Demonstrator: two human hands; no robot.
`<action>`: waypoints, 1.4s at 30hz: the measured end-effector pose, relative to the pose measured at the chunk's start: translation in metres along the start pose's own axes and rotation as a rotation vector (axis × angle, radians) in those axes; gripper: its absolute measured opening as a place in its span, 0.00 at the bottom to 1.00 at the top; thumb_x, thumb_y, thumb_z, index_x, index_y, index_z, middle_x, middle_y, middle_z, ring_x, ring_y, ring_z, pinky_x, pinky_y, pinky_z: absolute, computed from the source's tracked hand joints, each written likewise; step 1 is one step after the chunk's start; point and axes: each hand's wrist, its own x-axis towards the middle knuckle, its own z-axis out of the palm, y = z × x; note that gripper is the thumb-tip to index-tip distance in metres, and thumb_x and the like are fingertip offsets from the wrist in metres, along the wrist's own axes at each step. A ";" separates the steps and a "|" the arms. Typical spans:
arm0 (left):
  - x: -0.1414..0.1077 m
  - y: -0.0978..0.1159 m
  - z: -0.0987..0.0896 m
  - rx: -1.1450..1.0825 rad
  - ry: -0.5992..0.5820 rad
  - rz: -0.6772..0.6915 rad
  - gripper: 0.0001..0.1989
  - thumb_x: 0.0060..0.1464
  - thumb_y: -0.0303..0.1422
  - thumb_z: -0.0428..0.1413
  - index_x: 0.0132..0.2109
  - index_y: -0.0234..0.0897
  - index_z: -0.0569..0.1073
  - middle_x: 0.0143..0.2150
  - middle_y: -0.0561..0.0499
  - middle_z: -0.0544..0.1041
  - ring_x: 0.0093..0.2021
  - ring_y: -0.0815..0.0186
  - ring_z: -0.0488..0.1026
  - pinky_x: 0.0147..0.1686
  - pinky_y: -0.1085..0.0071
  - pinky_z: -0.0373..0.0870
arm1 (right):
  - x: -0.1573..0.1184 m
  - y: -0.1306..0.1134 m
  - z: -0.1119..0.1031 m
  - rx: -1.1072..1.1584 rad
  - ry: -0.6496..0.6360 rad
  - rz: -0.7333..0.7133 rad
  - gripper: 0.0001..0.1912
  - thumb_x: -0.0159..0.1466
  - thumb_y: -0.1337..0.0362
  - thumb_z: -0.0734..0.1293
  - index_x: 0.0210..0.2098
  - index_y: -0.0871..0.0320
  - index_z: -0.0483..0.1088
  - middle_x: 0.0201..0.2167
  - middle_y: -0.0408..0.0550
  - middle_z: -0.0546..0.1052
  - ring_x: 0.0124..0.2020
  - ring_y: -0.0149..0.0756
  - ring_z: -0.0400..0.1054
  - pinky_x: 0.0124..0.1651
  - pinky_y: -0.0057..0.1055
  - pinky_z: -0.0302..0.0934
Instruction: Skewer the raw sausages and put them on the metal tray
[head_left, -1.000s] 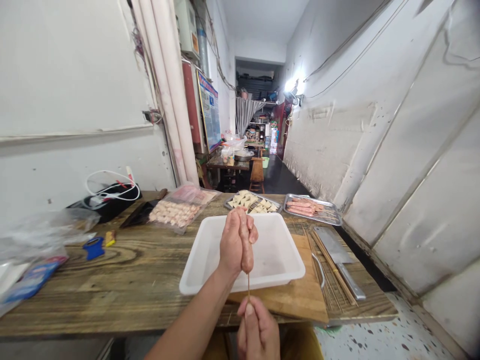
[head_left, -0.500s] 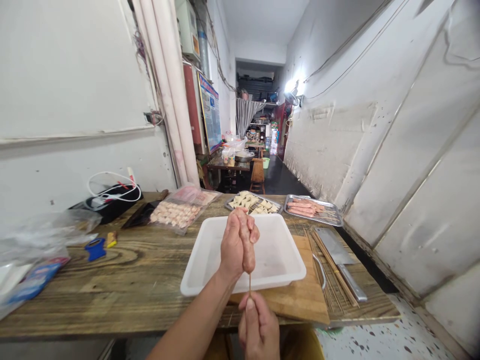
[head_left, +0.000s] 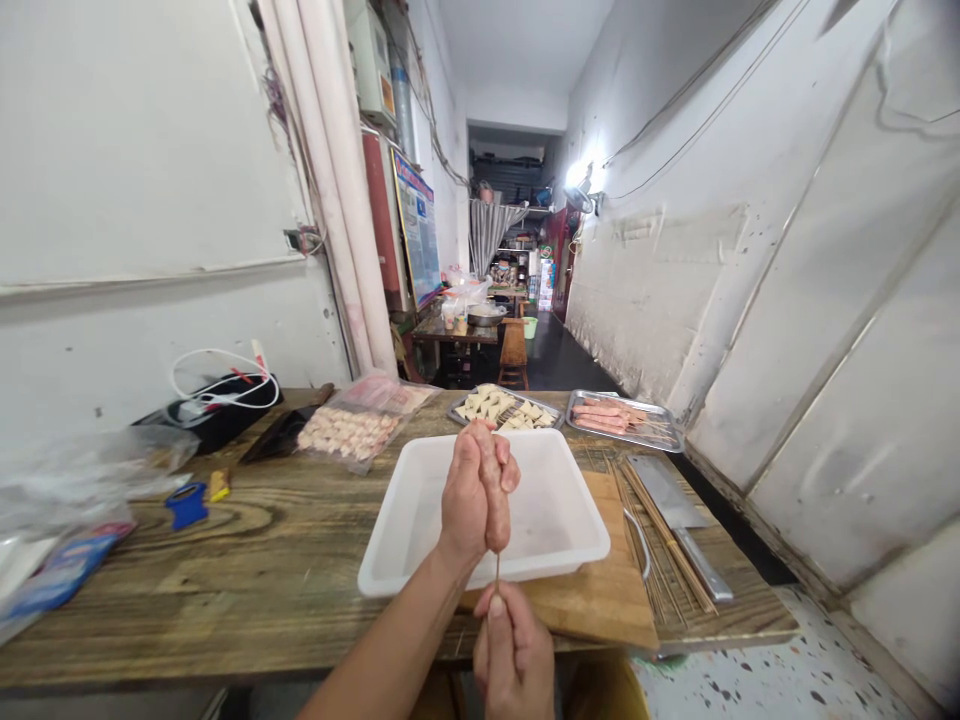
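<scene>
A narrow corridor (head_left: 534,350) with white walls runs ahead to a cluttered far room, and a small wooden stool (head_left: 514,352) stands beyond the near end of a dark wooden bench (head_left: 225,590). The plank surface carries most of the work. On it, a wooden cutting board (head_left: 585,610) sits under the right part of a white plastic tray (head_left: 559,510), and the tray's inside shows no food.

Past the tray lie two steel trays. One holds pale cubes (head_left: 506,407), possibly tofu, and the other holds pink skewered meat strips (head_left: 604,417). To the right, a steel cleaver (head_left: 666,490) rests beside a loose bundle of bamboo sticks (head_left: 660,545). To the left are a clear bag of pale meat pieces (head_left: 349,432) and a small blue clip (head_left: 187,505).

Above the middle of the white tray, the left grip (head_left: 466,490) is curled closed around a pink sausage (head_left: 495,495), with the fingers pressed along its side. A thin bamboo skewer (head_left: 497,570) sticks out below the sausage, upright and slightly tilted. The right grip (head_left: 514,650) pinches the skewer's lower end between thumb and fingers, just over the bench's near edge. Neither grip is spread.
</scene>
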 end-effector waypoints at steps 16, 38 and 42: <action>-0.002 -0.002 0.004 0.013 -0.025 -0.015 0.11 0.61 0.41 0.45 0.41 0.39 0.66 0.29 0.54 0.63 0.21 0.75 0.60 0.23 0.76 0.57 | 0.011 0.001 -0.010 -0.028 -0.075 -0.052 0.17 0.69 0.52 0.54 0.31 0.57 0.60 0.15 0.30 0.48 0.14 0.23 0.39 0.17 0.23 0.35; 0.008 0.006 -0.003 -0.029 0.099 -0.103 0.10 0.57 0.36 0.53 0.43 0.34 0.70 0.31 0.51 0.67 0.24 0.73 0.64 0.26 0.76 0.63 | 0.044 -0.027 -0.049 -0.269 -0.271 -0.075 0.15 0.68 0.55 0.56 0.37 0.60 0.66 0.16 0.32 0.51 0.17 0.24 0.44 0.20 0.23 0.41; 0.011 0.006 -0.009 -0.108 0.138 -0.184 0.11 0.57 0.37 0.53 0.41 0.34 0.69 0.30 0.51 0.68 0.24 0.73 0.64 0.25 0.76 0.63 | 0.046 -0.033 -0.045 -0.162 -0.270 -0.013 0.15 0.67 0.54 0.58 0.36 0.60 0.65 0.14 0.31 0.52 0.15 0.22 0.43 0.17 0.21 0.40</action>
